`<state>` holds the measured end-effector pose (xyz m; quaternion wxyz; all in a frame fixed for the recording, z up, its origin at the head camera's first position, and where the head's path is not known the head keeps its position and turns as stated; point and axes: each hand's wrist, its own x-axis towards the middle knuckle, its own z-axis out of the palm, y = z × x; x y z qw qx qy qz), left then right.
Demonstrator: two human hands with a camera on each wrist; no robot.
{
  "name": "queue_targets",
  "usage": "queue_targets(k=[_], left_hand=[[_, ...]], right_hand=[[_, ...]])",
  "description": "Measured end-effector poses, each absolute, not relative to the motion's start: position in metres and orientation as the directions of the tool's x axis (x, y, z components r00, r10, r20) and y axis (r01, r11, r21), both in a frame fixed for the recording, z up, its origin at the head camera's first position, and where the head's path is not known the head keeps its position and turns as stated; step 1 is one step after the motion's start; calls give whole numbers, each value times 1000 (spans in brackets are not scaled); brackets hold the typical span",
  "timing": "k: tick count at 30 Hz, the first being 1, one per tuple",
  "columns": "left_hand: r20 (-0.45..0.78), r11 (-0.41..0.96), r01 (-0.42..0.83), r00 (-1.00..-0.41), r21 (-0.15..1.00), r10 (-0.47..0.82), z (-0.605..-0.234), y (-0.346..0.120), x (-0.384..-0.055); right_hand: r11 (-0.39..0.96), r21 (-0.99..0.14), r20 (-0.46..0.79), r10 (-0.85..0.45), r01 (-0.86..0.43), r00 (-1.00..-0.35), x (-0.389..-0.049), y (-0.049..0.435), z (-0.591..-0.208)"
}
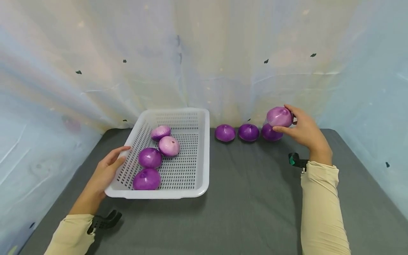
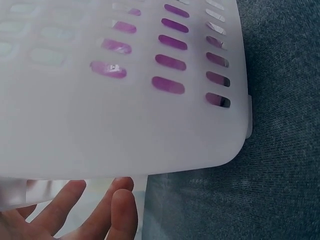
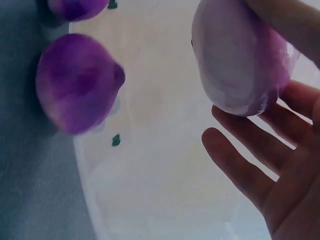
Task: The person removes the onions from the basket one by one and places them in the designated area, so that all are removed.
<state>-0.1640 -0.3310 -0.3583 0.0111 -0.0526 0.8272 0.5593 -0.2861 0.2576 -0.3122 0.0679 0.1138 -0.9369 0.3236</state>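
Note:
My right hand [image 1: 306, 131] holds a pale purple onion [image 1: 279, 117] between thumb and fingers, raised over the end of a row of onions. In the right wrist view, the held onion [image 3: 240, 60] sits against the fingers, and two fingertips stick out past it. Beneath it in the head view is a darker onion [image 1: 270, 134], partly hidden. My left hand [image 1: 105, 173] rests at the left rim of a white plastic basket [image 1: 204, 170], its fingers loosely extended. Several onions lie inside, among them a dark purple one [image 1: 150, 158] and a pale one [image 1: 169, 146].
Two more purple onions, one [image 1: 225, 133] beside the basket and another [image 1: 248, 132] to its right, sit along the back edge of the dark grey table [image 1: 248, 198]. A pale patterned curtain [image 1: 223, 53] hangs right behind them, with light blue sheeting at both sides.

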Motion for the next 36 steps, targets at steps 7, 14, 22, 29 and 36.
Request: queue_targets(k=[7, 14, 22, 29, 36], left_hand=[[-98, 346, -116, -993, 931, -70, -359, -330, -164], [-117, 281, -127, -992, 951, -51, -357, -334, -165], [-118, 292, -133, -991, 947, -67, -358, -334, -166], [-113, 275, -124, -992, 954, -53, -359, -334, -165], [-95, 246, -103, -994, 964, -46, -358, -335, -165]], right_hand=[[800, -571, 179, -101, -187, -979, -287, 276, -324], [793, -605, 135, 8, -76, -991, -293, 301, -353], [766, -642, 104, 135, 37, -985, -305, 318, -378], [763, -643, 84, 161, 70, -983, -312, 319, -390], [774, -629, 94, 173, 76, -980, -318, 319, -394]])
